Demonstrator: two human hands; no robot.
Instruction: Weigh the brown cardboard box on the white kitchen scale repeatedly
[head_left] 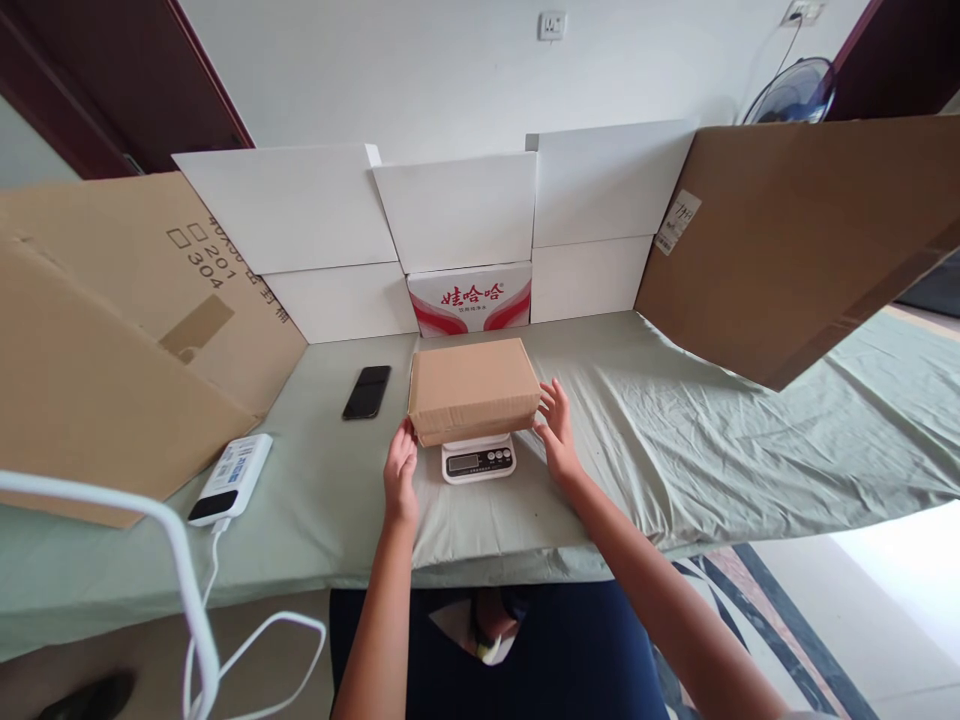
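A closed brown cardboard box (474, 385) rests on a small white digital scale (478, 472), covering most of its top. The scale's dark display and buttons show in front of the box. At the box's lower left corner, my left hand (401, 468) has its fingers against the side. My right hand (557, 430) holds the right side, thumb toward the front and fingers further back. Whether the box's full weight is on the scale, I cannot tell.
A black phone (367, 392) lies left of the box. Further left is a white power bank (231, 480) with a white cable. White boxes (456, 212) line the back, above a red-and-white printed carton (471, 300). Large cardboard sheets (795, 240) stand at both sides on the green cloth (600, 520).
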